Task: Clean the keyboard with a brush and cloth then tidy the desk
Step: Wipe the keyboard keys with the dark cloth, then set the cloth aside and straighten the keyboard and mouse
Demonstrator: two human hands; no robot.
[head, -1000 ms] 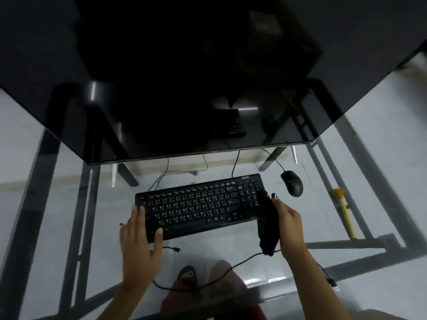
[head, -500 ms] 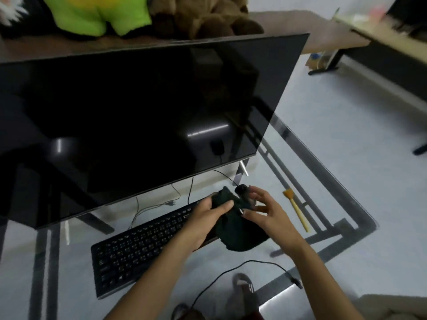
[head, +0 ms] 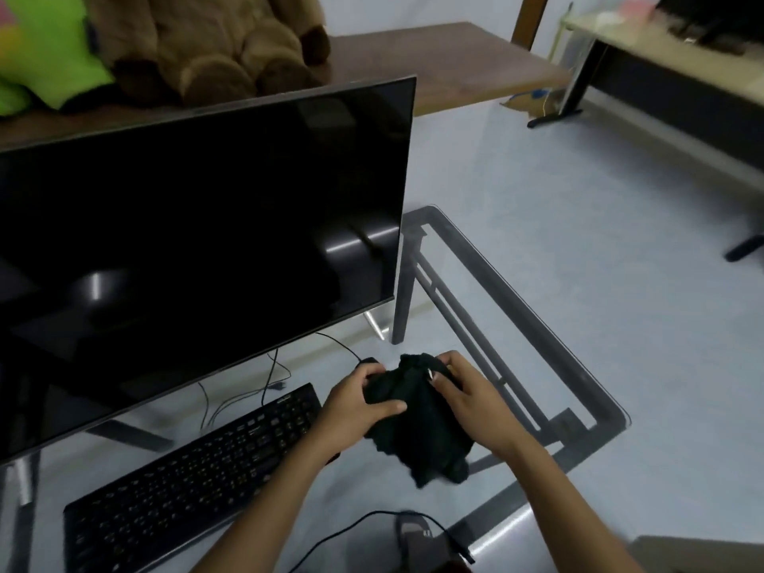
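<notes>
Both hands grip 1 dark, soft, crumpled cloth (head: 417,423) above the glass bench (head: 550,324). Left hand (head: 355,403): fingers (head: 386,406) curled over the cloth's left fold, thumb pressed on top. Right hand (head: 469,397): fingers closed on the upper right edge, pinching a bunched ridge. The loose hem hangs ragged below both palms. Black flat keyboard (head: 198,477), matte keys, lies left of the left fingers, under that forearm. A small black rounded shape, probably the mouse (head: 369,360), sits just beyond the left fingertips. Glossy black monitor (head: 198,241) stands further left.
</notes>
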